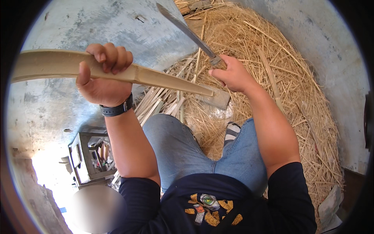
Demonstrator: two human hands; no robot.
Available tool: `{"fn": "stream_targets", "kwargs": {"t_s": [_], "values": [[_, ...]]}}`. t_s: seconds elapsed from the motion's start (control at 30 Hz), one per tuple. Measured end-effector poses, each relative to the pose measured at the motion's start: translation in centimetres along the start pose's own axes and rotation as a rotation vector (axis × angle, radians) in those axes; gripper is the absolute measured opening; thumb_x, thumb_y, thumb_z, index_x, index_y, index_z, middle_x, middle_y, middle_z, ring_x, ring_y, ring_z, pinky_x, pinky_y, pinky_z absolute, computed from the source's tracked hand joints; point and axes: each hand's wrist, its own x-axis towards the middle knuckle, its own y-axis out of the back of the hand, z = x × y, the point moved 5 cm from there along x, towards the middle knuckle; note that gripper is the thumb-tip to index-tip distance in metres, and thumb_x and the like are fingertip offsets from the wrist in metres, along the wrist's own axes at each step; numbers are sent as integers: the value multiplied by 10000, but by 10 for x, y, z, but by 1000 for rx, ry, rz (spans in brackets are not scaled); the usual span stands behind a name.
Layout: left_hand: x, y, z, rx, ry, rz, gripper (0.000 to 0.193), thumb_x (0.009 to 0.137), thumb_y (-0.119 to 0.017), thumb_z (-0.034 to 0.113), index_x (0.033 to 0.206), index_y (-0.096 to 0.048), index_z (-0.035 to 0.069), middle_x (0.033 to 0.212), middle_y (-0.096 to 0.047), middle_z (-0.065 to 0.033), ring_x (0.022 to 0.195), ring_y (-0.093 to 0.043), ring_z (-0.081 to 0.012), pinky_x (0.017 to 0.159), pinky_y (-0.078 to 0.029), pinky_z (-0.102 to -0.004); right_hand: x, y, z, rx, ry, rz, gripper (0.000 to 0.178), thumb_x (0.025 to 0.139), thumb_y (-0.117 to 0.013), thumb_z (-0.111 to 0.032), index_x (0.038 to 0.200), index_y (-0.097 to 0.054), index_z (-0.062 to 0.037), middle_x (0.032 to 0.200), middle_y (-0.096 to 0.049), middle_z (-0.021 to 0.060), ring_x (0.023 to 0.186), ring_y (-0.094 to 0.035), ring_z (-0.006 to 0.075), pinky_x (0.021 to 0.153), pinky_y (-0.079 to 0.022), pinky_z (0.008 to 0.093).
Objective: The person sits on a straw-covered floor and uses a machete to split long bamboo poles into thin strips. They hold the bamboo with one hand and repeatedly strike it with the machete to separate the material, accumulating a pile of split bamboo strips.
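One bamboo strip (156,78) in curled left hand (108,89), one long knife (191,34) gripped in right hand (233,75)

Floor (221,113) under straw-like shavings (300,91), pale strips (153,102) and a greyish block (221,100).

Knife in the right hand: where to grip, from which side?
Probably its handle, from the picture's lower right, as the right hand does: the long bare blade points to the upper left, so this approach avoids it.
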Motion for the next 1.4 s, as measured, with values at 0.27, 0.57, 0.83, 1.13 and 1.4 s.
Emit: {"fn": "stream_targets", "kwargs": {"t_s": [0.27, 0.57, 0.83, 1.13, 1.4], "values": [[6, 7, -7, -50, 39, -106, 370, 850, -530, 463, 843, -497, 95, 635, -346, 15, 569, -285, -122, 559, -248, -292, -36, -51, -45, -108, -70, -183, 526, 799, -671, -303, 1196, -587, 33, 1002, -661, 238, 966, -648, 298, 848, -498, 400], [8, 10, -5, -86, 68, -102, 354, 823, -549, 448, 814, -488, 99, 637, -342, 20, 586, -275, -121, 575, -237, -296, -26, -76, 2, -51, -437, -284, 600, 781, -652, -214, 1300, -505, 48, 740, -636, 114, 642, -603, 182, 608, -489, 355], [1, 20, -5, -116, 23, 19, 342, 816, -546, 424, 817, -508, 84, 630, -372, 6, 562, -302, -129, 553, -263, -294, -33, -123, -14, 91, -155, -1, 440, 790, -634, -168, 1186, -563, 10, 790, -634, 118, 693, -606, 200, 625, -485, 335], [-18, 69, 13, -11, -2, 181, 332, 761, -590, 444, 757, -514, 121, 610, -371, 22, 553, -314, -117, 570, -257, -288, -47, -145, -7, -210, -43, 32, 604, 775, -643, -183, 1295, -491, 83, 890, -671, 200, 811, -674, 270, 734, -519, 370], [-26, 103, 23, 79, -20, 400, 298, 727, -587, 419, 722, -515, 131, 600, -363, 20, 539, -311, -125, 553, -266, -288, -29, -172, 37, -130, -220, -5, 639, 757, -615, -173, 1318, -464, 93, 878, -671, 218, 776, -672, 313, 725, -519, 391]]}}
